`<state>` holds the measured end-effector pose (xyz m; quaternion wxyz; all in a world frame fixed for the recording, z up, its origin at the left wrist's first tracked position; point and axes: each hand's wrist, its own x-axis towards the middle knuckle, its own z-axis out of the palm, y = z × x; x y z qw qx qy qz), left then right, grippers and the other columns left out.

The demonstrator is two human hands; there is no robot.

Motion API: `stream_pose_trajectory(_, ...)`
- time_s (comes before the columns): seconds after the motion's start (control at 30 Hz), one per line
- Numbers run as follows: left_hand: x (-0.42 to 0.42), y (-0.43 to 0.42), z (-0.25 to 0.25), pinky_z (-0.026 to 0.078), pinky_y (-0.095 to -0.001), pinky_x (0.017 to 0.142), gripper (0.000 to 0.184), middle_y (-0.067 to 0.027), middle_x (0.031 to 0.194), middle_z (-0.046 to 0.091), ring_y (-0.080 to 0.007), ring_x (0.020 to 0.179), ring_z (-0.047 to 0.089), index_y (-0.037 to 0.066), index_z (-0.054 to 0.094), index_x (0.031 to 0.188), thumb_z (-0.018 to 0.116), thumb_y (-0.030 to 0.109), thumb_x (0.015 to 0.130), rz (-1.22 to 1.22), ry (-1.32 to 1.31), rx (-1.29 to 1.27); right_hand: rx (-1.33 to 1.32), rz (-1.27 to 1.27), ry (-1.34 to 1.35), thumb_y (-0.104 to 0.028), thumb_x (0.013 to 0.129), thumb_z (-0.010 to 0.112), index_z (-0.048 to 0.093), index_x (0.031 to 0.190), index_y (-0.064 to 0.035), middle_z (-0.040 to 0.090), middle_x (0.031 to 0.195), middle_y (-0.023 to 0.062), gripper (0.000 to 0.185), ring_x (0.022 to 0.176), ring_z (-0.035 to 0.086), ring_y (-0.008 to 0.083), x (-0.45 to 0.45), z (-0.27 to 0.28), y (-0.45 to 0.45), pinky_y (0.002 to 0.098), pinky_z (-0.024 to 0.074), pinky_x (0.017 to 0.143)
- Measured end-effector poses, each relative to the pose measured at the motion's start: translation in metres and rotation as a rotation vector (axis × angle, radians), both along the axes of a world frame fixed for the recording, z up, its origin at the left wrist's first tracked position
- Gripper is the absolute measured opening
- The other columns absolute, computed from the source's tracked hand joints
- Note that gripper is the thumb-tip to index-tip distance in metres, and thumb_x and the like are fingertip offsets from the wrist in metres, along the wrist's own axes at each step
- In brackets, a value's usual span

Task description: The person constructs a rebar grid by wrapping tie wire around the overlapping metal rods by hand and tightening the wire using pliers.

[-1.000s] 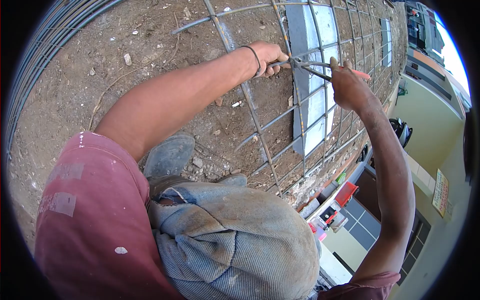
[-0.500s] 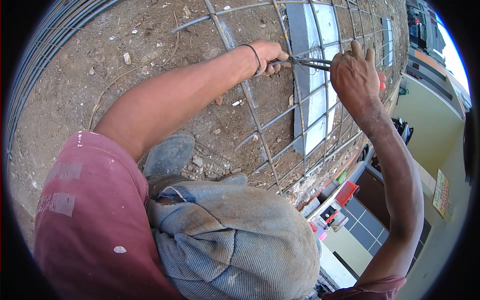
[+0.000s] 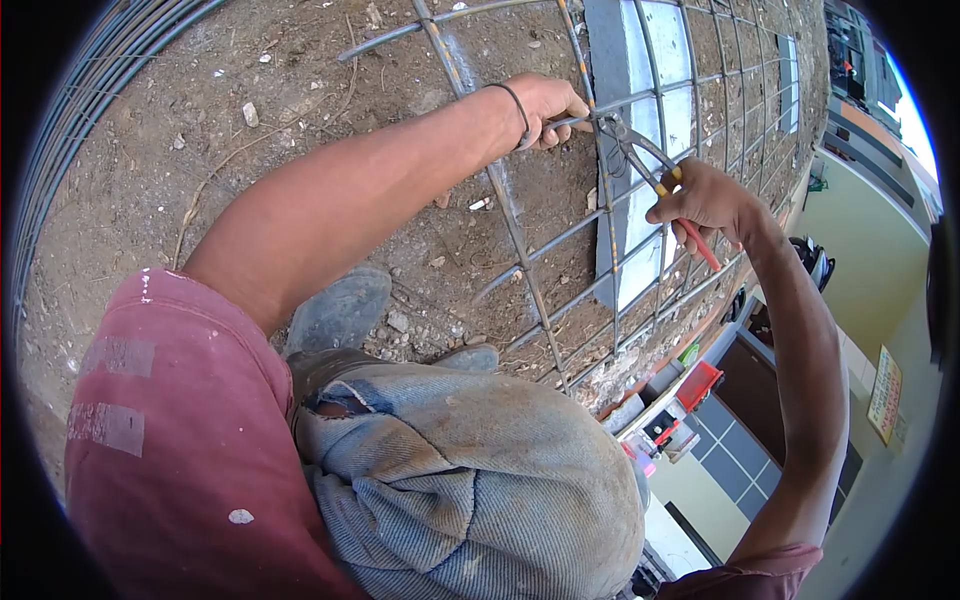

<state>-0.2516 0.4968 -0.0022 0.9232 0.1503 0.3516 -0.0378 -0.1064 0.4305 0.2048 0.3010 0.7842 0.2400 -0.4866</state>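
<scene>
My left hand point(image 3: 550, 108) is closed round a steel rebar point(image 3: 630, 99) near a crossing in the mesh, with a dark band at the wrist. In my right hand point(image 3: 705, 195) is a pair of pincers point(image 3: 640, 150) with red and yellow on the handles. Their jaws are at the crossing, right beside my left fingertips. The handles stand apart and slant down to the right. Thin loops of tie wire point(image 3: 617, 165) hang just below the jaws. Whether the jaws grip wire is too small to tell.
Under the mesh lies a pale grey and white board point(image 3: 640, 240) on bare soil point(image 3: 300, 120). A bundle of long bars point(image 3: 75, 110) curves along the left. My boot point(image 3: 340, 310) rests on the ground below. A red crate point(image 3: 698, 385) and a building wall point(image 3: 865, 240) are at right.
My right hand has moved down and turned, so the pincers now slant and their red handle shows. My left hand stays at the crossing.
</scene>
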Motion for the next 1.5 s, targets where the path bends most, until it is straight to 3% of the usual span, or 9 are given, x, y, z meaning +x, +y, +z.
stream_pose_trajectory(0.27, -0.002, -0.002, 0.001, 0.035, -0.0169, 0.035, 0.020, -0.0097, 0.103, 0.075, -0.0039, 0.055, 0.050, -0.004, 0.072, 0.103, 0.069, 0.014, 0.096, 0.023, -0.004, 0.022, 0.799, 2.013, -0.300, -0.020, 0.107, 0.050, 0.059, 0.108, -0.0020, 0.059, 0.075, 0.0092, 0.021, 0.065, 0.056, 0.0227, 0.003, 0.028, 0.005, 0.0388, 0.0543, 0.064)
stream_pose_trajectory(0.43, -0.003, -0.002, 0.003, 0.035, -0.0174, 0.035, 0.019, -0.0107, 0.101, 0.075, -0.0045, 0.054, 0.049, -0.004, 0.072, 0.102, 0.069, 0.013, 0.095, 0.044, 0.025, 0.044, 0.260, 1.272, -0.138, -0.038, 0.109, 0.051, 0.069, 0.088, 0.0010, 0.063, 0.068, 0.0096, 0.048, 0.056, 0.061, 0.0180, 0.005, 0.027, 0.018, 0.0337, 0.0542, 0.051)
stream_pose_trajectory(0.5, -0.002, -0.001, 0.003, 0.035, -0.0177, 0.035, 0.019, -0.0111, 0.101, 0.075, -0.0046, 0.054, 0.049, -0.004, 0.072, 0.102, 0.069, 0.013, 0.095, 0.034, 0.023, 0.039, 0.041, 0.024, 0.131, -0.045, 0.107, 0.054, 0.068, 0.091, 0.0056, 0.068, 0.064, 0.0145, 0.055, 0.049, 0.066, 0.0201, 0.006, 0.032, 0.033, 0.0313, 0.0545, 0.043)
stream_pose_trajectory(0.53, -0.001, -0.001, 0.002, 0.034, -0.0180, 0.035, 0.017, -0.0107, 0.100, 0.075, -0.0048, 0.054, 0.050, -0.003, 0.072, 0.102, 0.069, 0.012, 0.094, 0.031, 0.004, 0.040, 0.024, -0.049, 0.200, -0.048, 0.106, 0.055, 0.067, 0.087, 0.0072, 0.070, 0.064, 0.0186, 0.059, 0.049, 0.069, 0.0219, 0.014, 0.028, 0.033, 0.0318, 0.0563, 0.044)
stream_pose_trajectory(0.7, -0.001, 0.000, 0.003, 0.033, -0.0194, 0.036, 0.013, -0.0066, 0.095, 0.076, -0.0057, 0.054, 0.051, 0.002, 0.070, 0.099, 0.067, 0.013, 0.094, 0.016, 0.009, 0.020, 0.053, 0.075, 0.067, -0.049, 0.102, 0.061, 0.068, 0.088, 0.0061, 0.071, 0.069, 0.0183, 0.057, 0.058, 0.072, 0.0220, -0.008, 0.037, 0.029, 0.0341, 0.0605, 0.053)
stream_pose_trajectory(0.93, -0.003, 0.002, 0.008, 0.033, -0.0240, 0.037, 0.016, -0.0085, 0.088, 0.074, -0.0083, 0.052, 0.049, 0.005, 0.070, 0.090, 0.060, 0.016, 0.091, 0.059, 0.025, 0.018, 0.482, 1.971, -0.342, -0.012, 0.106, 0.049, 0.055, 0.120, 0.0060, 0.068, 0.092, 0.0119, 0.024, 0.083, 0.068, 0.0242, -0.026, 0.038, 0.000, 0.0412, 0.0612, 0.080)
stream_pose_trajectory(1.07, -0.007, 0.002, 0.012, 0.035, -0.0217, 0.039, 0.017, -0.0135, 0.098, 0.076, -0.0092, 0.054, 0.051, 0.002, 0.068, 0.101, 0.058, 0.013, 0.093, 0.057, 0.001, 0.013, 0.226, 1.773, -0.438, -0.020, 0.106, 0.054, 0.061, 0.114, 0.0066, 0.067, 0.088, 0.0125, 0.029, 0.081, 0.069, 0.0207, -0.018, 0.030, -0.006, 0.0379, 0.0623, 0.076)
stream_pose_trajectory(1.23, -0.009, 0.004, 0.013, 0.035, -0.0224, 0.039, 0.017, -0.0150, 0.098, 0.075, -0.0100, 0.055, 0.050, 0.001, 0.067, 0.100, 0.057, 0.013, 0.092, 0.066, -0.020, 0.031, -0.062, 0.274, 0.108, -0.037, 0.103, 0.062, 0.066, 0.080, 0.0090, 0.066, 0.064, 0.0154, 0.052, 0.059, 0.072, 0.0206, -0.022, 0.040, 0.054, 0.0318, 0.0595, 0.048)
stream_pose_trajectory(1.5, -0.005, -0.001, 0.006, 0.035, -0.0250, 0.038, 0.016, -0.0119, 0.088, 0.074, -0.0117, 0.054, 0.050, 0.004, 0.070, 0.089, 0.059, 0.016, 0.088, 0.084, -0.003, 0.101, 0.153, 0.183, 0.021, -0.026, 0.104, 0.063, 0.060, 0.074, 0.0049, 0.063, 0.056, 0.0100, 0.043, 0.043, 0.064, 0.0178, -0.034, 0.031, -0.001, 0.0329, 0.0481, 0.035)
